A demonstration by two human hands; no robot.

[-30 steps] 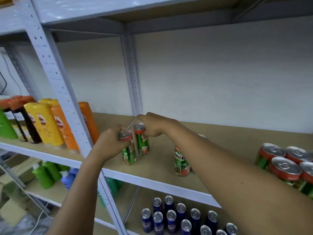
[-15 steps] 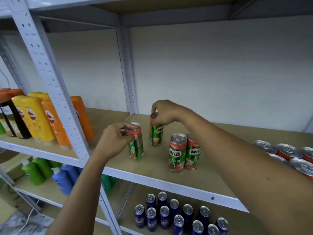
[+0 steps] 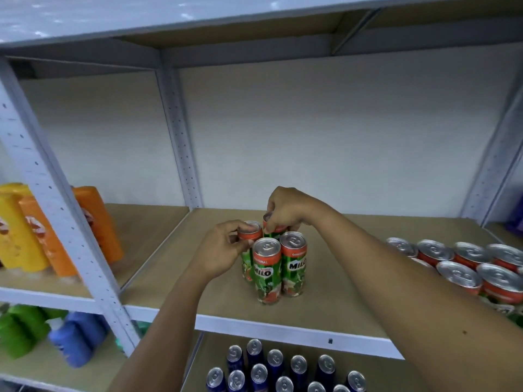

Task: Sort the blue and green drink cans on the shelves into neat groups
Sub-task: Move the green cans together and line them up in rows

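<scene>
On the middle shelf [image 3: 325,301] two green Milo cans stand side by side, the front left one [image 3: 266,274] and the front right one [image 3: 294,265]. My left hand [image 3: 223,250] grips the rim of a third green can [image 3: 248,250] just behind and left of them. My right hand [image 3: 285,212] holds the top of a fourth green can [image 3: 273,232] behind the pair. All four cans sit close together. A group of several green cans [image 3: 464,267] stands at the right. Several blue cans [image 3: 271,369] stand on the shelf below.
Yellow and orange bottles [image 3: 42,233] stand in the left bay behind a white perforated upright [image 3: 56,210]. Green and blue bottles [image 3: 51,335] lie on the lower left shelf. Another upright [image 3: 181,154] stands at the back, and a shelf [image 3: 254,29] hangs overhead.
Both hands have carried their green cans to the right and set them down against the back of the standing pair. The view has shifted right and down.
</scene>
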